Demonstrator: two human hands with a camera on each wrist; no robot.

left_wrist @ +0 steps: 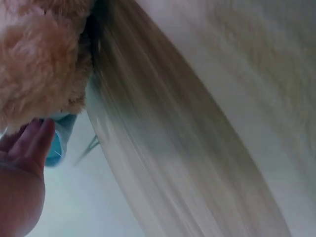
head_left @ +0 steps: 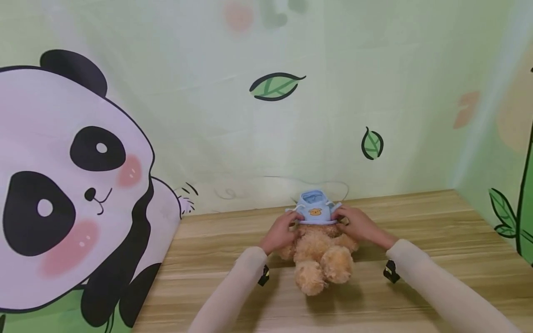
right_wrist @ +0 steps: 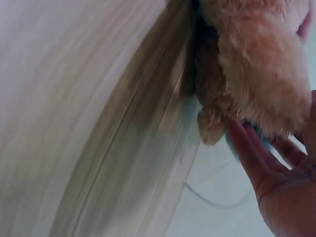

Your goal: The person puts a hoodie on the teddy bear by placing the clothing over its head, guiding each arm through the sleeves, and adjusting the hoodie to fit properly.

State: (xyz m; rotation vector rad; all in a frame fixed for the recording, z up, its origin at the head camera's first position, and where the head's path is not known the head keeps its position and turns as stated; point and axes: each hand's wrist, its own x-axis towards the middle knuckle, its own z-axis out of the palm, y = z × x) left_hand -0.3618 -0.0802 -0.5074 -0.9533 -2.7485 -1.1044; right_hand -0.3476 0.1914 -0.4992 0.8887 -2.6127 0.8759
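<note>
A fluffy light-brown plush toy (head_left: 314,247) lies on the wooden table, its two round feet towards me. At its far end is a small light-blue hoodie (head_left: 306,213) with an orange animal face on the front. The hoodie's hood lies uppermost, and no head shows in it. My left hand (head_left: 284,232) pinches the left side of the hoodie by its hem. On the opposite side, my right hand (head_left: 359,225) pinches the other edge. In both wrist views the plush fur (left_wrist: 39,64) hides much of the fingers and the blue cloth (right_wrist: 260,136).
The wooden tabletop (head_left: 416,222) stretches to both sides of the toy. Behind it hangs a pale green backdrop (head_left: 200,115) printed with leaves and, at the left, a large panda (head_left: 120,111). A dark wrist device (head_left: 391,272) sits under the right sleeve.
</note>
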